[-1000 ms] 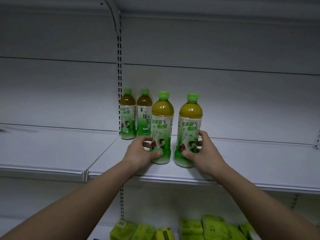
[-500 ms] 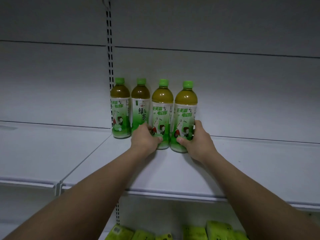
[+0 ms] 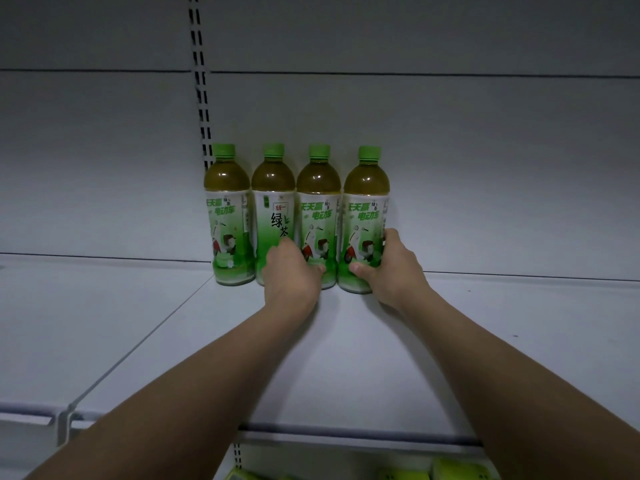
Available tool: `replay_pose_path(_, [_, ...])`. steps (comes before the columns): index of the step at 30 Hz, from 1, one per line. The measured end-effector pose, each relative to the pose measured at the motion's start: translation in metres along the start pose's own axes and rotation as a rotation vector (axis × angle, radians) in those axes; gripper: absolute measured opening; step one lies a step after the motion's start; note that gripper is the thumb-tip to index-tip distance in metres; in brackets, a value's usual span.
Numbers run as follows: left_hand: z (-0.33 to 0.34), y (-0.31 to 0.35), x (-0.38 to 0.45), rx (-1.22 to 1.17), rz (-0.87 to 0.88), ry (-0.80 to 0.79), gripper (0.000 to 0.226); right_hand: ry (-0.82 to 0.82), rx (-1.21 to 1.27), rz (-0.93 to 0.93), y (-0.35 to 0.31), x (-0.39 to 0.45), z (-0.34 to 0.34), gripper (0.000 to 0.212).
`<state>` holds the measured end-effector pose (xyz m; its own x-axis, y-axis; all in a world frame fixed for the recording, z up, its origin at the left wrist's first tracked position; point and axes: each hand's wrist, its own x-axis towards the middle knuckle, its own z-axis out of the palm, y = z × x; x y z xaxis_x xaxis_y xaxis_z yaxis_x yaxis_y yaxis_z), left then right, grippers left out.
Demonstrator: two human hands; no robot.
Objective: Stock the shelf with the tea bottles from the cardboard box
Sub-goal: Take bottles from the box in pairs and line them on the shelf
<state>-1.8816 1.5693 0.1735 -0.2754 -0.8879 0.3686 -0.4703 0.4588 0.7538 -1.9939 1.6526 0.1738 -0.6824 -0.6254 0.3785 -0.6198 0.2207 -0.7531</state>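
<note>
Several green-capped tea bottles stand upright in a row against the back wall of the white shelf [image 3: 346, 358]. From the left: the first bottle [image 3: 228, 216], the second bottle [image 3: 273, 209], the third bottle [image 3: 317, 209] and the fourth bottle [image 3: 365, 209]. My left hand [image 3: 289, 271] grips the base of the third bottle and hides the foot of the second. My right hand [image 3: 391, 268] is curled round the lower right side of the fourth bottle. The cardboard box is out of view.
A slotted upright [image 3: 201, 81] runs up the back wall just left of the row. A neighbouring shelf board [image 3: 86, 306] lies to the left. Yellow-green packets [image 3: 457, 472] lie on the shelf below, at the bottom edge.
Both hands have pushed the two front bottles back into line with the two rear ones. The view has moved closer and the four bottles now form one even row.
</note>
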Motion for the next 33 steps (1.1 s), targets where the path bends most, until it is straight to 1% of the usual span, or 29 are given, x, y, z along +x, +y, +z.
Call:
replay_pose_path(3, [-0.001, 0.000, -0.001, -0.003, 0.000, 0.032, 0.045, 0.003, 0.032, 0.021, 0.002, 0.003, 0.002, 0.053])
replay_pose_path(7, [-0.006, -0.004, 0.001, 0.044, 0.027, -0.014, 0.033, -0.010, 0.005, 0.039, 0.000, 0.003, 0.002, 0.050])
replay_pose_path(9, [-0.009, -0.010, 0.001, 0.076, 0.073, -0.077, 0.029, -0.048, -0.025, 0.074, -0.006, 0.003, 0.001, 0.049])
replay_pose_path(14, [-0.027, -0.019, -0.006, 0.146, 0.142, -0.291, 0.051, -0.171, -0.196, 0.154, -0.020, -0.007, -0.006, 0.050])
replay_pose_path(15, [-0.031, -0.019, -0.009, 0.161, 0.150, -0.323, 0.052, -0.190, -0.225, 0.156, -0.021, -0.011, -0.009, 0.049])
replay_pose_path(18, [-0.046, -0.017, -0.020, 0.240, 0.196, -0.372, 0.050, -0.229, -0.308, 0.138, -0.029, -0.025, -0.020, 0.047])
replay_pose_path(21, [-0.065, -0.010, -0.029, 0.318, 0.229, -0.385, 0.056, -0.256, -0.397, 0.082, -0.045, -0.039, -0.037, 0.044])
replay_pose_path(23, [-0.081, -0.002, -0.037, 0.341, 0.239, -0.389, 0.057, -0.285, -0.447, 0.041, -0.059, -0.050, -0.049, 0.039])
replay_pose_path(26, [-0.109, 0.013, -0.050, 0.383, 0.250, -0.449, 0.058, -0.312, -0.496, -0.007, -0.081, -0.069, -0.068, 0.031])
replay_pose_path(28, [-0.128, 0.021, -0.060, 0.406, 0.251, -0.473, 0.060, -0.307, -0.515, -0.027, -0.096, -0.082, -0.079, 0.031])
replay_pose_path(33, [-0.168, 0.029, -0.080, 0.418, 0.253, -0.426, 0.065, -0.291, -0.528, -0.069, -0.125, -0.109, -0.097, 0.034])
